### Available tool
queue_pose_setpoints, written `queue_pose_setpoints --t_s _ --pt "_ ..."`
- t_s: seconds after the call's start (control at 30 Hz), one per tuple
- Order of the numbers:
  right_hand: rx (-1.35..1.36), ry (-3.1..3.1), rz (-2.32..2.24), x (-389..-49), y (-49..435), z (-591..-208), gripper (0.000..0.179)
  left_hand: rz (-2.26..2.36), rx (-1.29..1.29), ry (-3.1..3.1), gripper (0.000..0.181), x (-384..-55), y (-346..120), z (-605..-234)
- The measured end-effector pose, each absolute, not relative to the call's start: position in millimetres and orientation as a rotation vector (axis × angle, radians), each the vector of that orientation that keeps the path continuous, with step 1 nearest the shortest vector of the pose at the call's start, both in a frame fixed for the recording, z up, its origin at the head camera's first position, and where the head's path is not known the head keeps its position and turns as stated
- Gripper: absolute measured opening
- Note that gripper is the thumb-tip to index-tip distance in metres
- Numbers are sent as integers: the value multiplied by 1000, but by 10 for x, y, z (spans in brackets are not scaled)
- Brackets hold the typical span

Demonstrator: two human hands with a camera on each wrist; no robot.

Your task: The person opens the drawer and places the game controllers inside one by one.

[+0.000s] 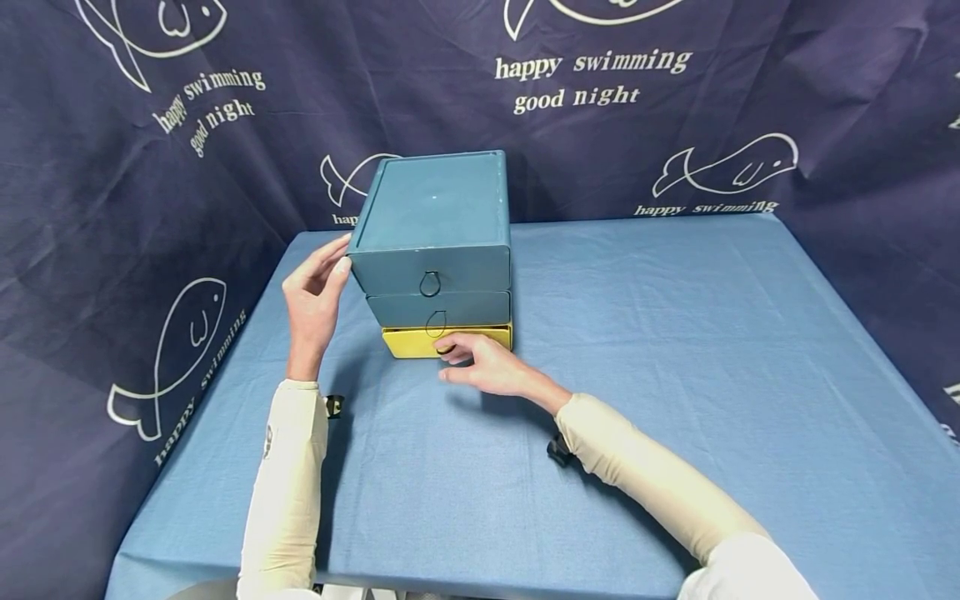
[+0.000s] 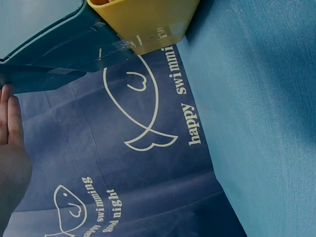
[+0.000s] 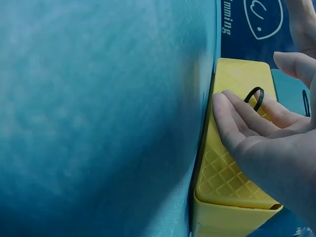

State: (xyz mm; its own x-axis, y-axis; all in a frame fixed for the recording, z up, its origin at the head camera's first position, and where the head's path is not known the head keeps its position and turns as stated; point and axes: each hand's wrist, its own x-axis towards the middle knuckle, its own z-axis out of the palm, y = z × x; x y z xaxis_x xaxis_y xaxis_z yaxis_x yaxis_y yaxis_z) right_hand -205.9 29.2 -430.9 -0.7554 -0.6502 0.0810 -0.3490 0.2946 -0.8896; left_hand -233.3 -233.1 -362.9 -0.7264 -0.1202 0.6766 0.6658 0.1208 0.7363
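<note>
A stack of drawers stands toward the back of the table, with two blue-green drawers (image 1: 435,270) above a yellow drawer (image 1: 408,342). Straight fingers of my left hand (image 1: 311,296) rest against the upper left side of the stack, the thumb near its front corner. Down at the yellow front, my right hand (image 1: 491,367) has a finger hooked in a black loop pull (image 3: 260,98). The yellow drawer stands slightly out, a narrow dark gap showing above its front. Thin loops hang on the blue-green fronts, including the top loop (image 1: 430,284).
Blue cloth covers the table (image 1: 675,358), which spreads out to the right and in front of the stack. A dark blue curtain (image 1: 600,142) with white fish and lettering hangs behind and along the sides.
</note>
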Motion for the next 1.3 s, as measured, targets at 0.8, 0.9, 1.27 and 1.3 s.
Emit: queue_pose_setpoints --t_s 0.8,0.9,1.27,1.3 --pt "-869 2303 -1417 -2111 281 -4286 47 -1662 -553 -1781 31 -2344 -2340 -3637" --pt "-867 2303 -1417 -2113 279 -4285 46 -1675 -552 -1778 31 -2346 -2343 -3637" --pt "-881 2285 -1434 -2096 305 -4286 46 -1666 -528 -1810 32 -2342 -2349 -3630" --pt "-881 2279 -1441 -2089 311 -4283 47 -1667 -528 -1810 32 -2345 -2351 -3632"
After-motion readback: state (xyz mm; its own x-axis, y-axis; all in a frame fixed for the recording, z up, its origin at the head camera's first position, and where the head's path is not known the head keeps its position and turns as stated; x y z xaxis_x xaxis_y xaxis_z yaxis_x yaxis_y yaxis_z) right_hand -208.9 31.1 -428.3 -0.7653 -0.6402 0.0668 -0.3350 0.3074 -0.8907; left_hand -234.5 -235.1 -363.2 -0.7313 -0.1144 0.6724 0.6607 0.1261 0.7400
